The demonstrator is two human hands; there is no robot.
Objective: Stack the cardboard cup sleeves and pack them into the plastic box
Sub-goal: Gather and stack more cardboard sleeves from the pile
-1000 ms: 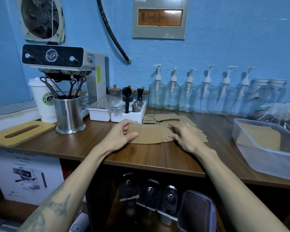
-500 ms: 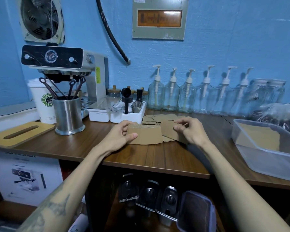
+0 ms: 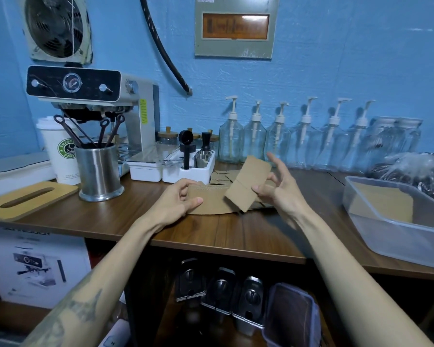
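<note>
A stack of flat brown cardboard cup sleeves (image 3: 211, 200) lies on the wooden counter (image 3: 125, 216), and my left hand (image 3: 178, 199) grips its left end, thumb on top. My right hand (image 3: 278, 189) pinches one loose sleeve (image 3: 246, 186) and holds it tilted in the air just above the stack's right end. More sleeves (image 3: 223, 176) lie scattered behind. The clear plastic box (image 3: 376, 221) stands at the right with sleeves (image 3: 383, 204) inside.
A steel utensil holder (image 3: 99, 171), a paper cup (image 3: 60, 151) and an espresso machine (image 3: 95, 96) stand at the left, with a wooden tissue-box lid (image 3: 28, 199) nearby. White trays (image 3: 176, 169) and several pump bottles (image 3: 278, 136) line the back. Plastic bags (image 3: 411, 166) sit behind the box.
My right hand has picked one sleeve from the scattered pile, lifted it off the counter and brought it over the stack. My left hand has stayed on the stack.
</note>
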